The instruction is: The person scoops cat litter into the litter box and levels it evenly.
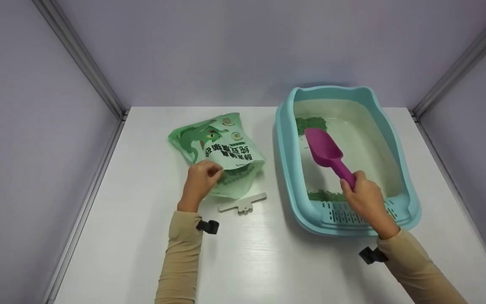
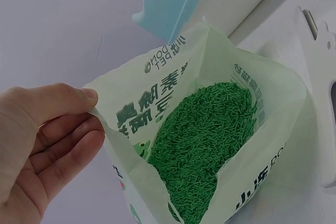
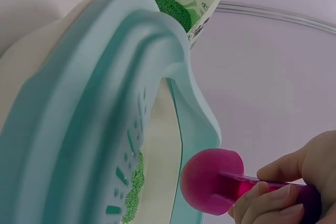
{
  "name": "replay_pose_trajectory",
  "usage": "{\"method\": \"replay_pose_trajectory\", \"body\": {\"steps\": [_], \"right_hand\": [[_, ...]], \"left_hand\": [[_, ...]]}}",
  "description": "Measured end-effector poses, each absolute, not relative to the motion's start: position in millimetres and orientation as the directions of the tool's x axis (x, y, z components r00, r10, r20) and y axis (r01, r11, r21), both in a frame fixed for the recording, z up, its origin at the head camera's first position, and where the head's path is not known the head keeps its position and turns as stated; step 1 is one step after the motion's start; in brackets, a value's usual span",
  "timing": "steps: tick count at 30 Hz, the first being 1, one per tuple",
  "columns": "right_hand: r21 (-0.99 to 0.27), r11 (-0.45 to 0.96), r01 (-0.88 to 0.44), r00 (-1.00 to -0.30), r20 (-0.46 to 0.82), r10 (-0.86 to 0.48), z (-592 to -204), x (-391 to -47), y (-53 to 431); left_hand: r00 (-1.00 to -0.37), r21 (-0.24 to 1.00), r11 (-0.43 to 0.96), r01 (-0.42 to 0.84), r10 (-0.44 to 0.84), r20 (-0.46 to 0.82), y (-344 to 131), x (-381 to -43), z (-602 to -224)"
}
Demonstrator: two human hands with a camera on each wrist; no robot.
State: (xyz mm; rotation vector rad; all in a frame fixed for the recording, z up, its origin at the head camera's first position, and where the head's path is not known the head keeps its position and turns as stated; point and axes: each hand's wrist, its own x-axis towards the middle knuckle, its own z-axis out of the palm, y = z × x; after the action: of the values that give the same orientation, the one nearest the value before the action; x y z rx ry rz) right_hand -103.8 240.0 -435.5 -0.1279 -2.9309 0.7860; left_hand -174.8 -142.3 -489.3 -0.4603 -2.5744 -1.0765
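My left hand point(image 1: 202, 180) pinches the rim of an open bag of cat litter point(image 1: 220, 147), its fingertips on the bag's edge. Inside the bag, green litter pellets point(image 2: 199, 140) show in the left wrist view. In my right hand point(image 1: 365, 198) is a magenta scoop point(image 1: 324, 147), gripped by the handle and held over the blue litter box point(image 1: 287, 164). Two small heaps of green pellets lie in the box, one at the far left corner point(image 1: 311, 123) and one by the perforated front step point(image 1: 326, 196).
A pale bag clip point(image 1: 244, 204) lies on the white table point(image 1: 243, 261) just in front of the bag. Grey-lilac walls point(image 1: 243, 50) close off the back and both sides. The litter box takes up the right part of the table.
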Motion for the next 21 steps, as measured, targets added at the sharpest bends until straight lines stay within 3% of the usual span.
{"method": "replay_pose_trajectory", "body": {"steps": [21], "right_hand": [[-0.516,0.856,-0.004,-0.988,0.135,0.076,-417.6,-85.1,217.1]], "left_hand": [[-0.902,0.627,0.669,0.4,0.166,0.398,-141.8,-175.2,-489.9]]}}
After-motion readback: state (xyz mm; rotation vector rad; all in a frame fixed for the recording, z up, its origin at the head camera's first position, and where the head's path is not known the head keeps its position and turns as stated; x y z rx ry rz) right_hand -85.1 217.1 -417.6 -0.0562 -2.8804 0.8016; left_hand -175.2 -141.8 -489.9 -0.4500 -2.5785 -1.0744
